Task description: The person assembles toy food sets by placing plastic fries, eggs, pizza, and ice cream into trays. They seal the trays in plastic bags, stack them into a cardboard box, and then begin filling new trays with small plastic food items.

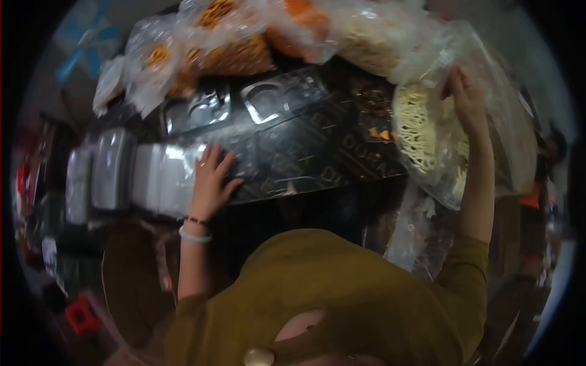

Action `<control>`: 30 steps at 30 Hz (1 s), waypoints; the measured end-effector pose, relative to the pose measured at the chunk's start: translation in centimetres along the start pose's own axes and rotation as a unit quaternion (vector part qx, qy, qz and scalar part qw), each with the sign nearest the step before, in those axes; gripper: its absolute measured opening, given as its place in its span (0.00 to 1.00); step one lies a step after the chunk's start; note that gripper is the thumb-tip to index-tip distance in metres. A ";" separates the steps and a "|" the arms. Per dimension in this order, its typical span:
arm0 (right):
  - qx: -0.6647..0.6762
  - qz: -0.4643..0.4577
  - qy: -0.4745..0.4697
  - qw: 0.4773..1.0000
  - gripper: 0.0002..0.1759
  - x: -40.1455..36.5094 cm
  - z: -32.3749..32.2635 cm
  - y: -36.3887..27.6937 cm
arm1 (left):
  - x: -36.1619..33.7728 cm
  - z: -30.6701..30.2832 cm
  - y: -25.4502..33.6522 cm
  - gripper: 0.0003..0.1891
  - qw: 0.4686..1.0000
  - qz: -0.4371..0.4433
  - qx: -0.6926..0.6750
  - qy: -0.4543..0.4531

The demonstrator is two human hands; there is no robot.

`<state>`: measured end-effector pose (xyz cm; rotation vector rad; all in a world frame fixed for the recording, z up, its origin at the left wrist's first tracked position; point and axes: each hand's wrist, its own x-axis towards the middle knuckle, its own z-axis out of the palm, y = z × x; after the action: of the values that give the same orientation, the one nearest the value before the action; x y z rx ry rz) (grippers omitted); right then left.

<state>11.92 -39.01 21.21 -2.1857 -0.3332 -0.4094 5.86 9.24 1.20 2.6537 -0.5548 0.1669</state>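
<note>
Stacked clear trays (114,171): along the left end of the worktop (342,165), in a row.
Left grip (210,177): fingers spread apart, over the row's right end.
Moulded clear trays (284,97): two, beyond the left grip, side by side.
Snack bags (241,58): heaped along the far edge.
Dark pieces (372,100): right of centre, orange pieces (383,134) just nearer.
Pale sticks (415,131): in a clear bag (510,140) at right.
Right grip (467,100): at that bag, fingers curled; cannot tell whether they clamp the plastic.
</note>
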 end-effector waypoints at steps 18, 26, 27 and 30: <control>-0.188 -0.298 -0.170 0.920 0.21 0.4 29.1 5.8 | 6.8 0.9 -5.4 0.33 0.987 -0.107 0.095 0.078; -0.166 -0.263 -0.163 0.936 0.18 1.2 29.9 6.7 | 8.0 2.1 -0.5 0.20 0.987 0.009 0.019 0.156; -0.169 -0.257 -0.169 0.937 0.18 1.2 29.8 6.4 | 8.1 2.1 0.0 0.20 0.988 -0.003 0.019 0.156; -0.179 -0.265 -0.163 0.933 0.20 1.3 30.1 7.1 | 8.5 2.9 -0.1 0.19 0.984 -0.021 0.027 0.174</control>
<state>20.97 -18.95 -0.55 -2.5055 -1.1255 -0.4197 13.70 5.07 0.28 2.6015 -0.3817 0.6250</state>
